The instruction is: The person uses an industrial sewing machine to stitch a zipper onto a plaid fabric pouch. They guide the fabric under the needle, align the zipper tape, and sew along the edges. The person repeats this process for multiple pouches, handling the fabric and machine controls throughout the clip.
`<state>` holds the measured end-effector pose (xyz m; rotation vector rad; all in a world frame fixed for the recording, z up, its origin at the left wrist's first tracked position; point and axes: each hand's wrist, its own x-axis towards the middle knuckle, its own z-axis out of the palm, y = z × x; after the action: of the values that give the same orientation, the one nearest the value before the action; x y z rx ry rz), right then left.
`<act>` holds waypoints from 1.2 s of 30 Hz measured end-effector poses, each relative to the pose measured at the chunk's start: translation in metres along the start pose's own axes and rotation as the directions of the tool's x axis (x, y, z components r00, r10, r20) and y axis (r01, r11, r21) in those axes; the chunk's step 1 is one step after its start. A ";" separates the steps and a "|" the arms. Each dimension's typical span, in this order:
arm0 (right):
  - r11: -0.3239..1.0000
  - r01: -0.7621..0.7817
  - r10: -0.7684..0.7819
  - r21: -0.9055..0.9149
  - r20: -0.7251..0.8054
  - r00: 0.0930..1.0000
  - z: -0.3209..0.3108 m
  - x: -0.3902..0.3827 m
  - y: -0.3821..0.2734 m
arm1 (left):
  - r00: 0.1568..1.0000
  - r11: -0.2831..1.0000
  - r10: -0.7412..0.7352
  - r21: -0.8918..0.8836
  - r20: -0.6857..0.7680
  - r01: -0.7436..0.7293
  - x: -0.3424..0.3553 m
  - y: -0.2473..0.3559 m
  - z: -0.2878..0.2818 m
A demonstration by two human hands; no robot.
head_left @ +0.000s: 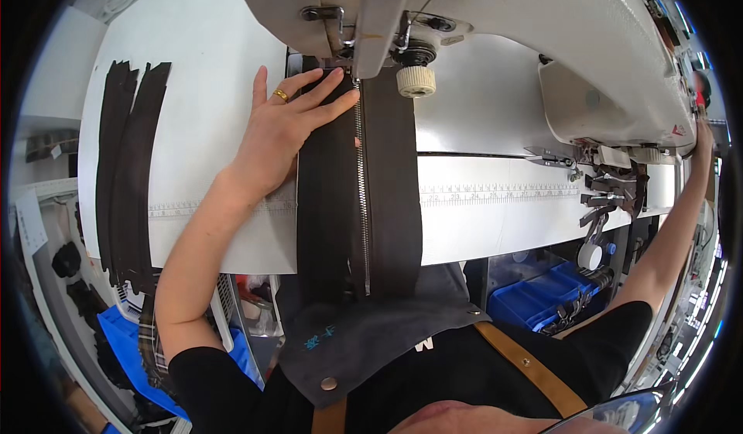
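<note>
My left hand (286, 126) rests with fingers spread and fingertips on dark fabric (321, 217) with a metal zipper (361, 171) running lengthwise, lying under the sewing machine's head (340, 8), beside the white knurled knob (416, 80). A gold ring shows on one finger. My right hand (703, 128) reaches to the far right end of the machine; its fingers are too small and obscured to make out what, if anything, they hold.
Long dark strips (128, 171) lie on the white table (209, 93) at left. Scissors (549, 155) and several small dark zipper pieces (611, 194) sit at right. Below the table's edge are a blue tray (526, 295) and blue material (131, 341) by a white basket.
</note>
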<state>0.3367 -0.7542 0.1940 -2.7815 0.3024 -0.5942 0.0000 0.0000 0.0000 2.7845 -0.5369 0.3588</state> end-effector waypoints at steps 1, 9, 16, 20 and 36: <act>0.981 -0.079 0.076 0.180 0.022 0.997 0.007 -0.017 -0.016 | 1.000 0.999 -0.021 -0.036 0.009 0.022 -0.001 0.000 -0.002; 0.416 -0.301 0.305 0.858 0.179 0.935 -0.006 -0.097 -0.024 | 1.000 0.999 -0.011 -0.044 0.018 0.012 0.001 -0.001 0.006; 0.031 -0.069 0.373 0.997 0.053 0.926 0.036 -0.160 -0.050 | 0.999 0.999 -0.035 -0.006 0.029 0.035 0.001 0.002 0.005; -0.084 0.129 0.392 0.988 -0.086 0.916 0.069 -0.183 -0.054 | 0.997 0.999 -0.053 0.009 0.048 0.052 0.000 0.003 0.003; 0.674 0.551 -0.176 0.492 -0.618 0.766 0.009 -0.217 -0.154 | 0.996 0.997 -0.073 -0.022 0.054 0.074 -0.003 0.003 0.000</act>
<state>0.1685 -0.5514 0.1547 -1.9337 -0.3612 -1.2902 -0.0040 -0.0017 0.0001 2.7887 -0.4456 0.2620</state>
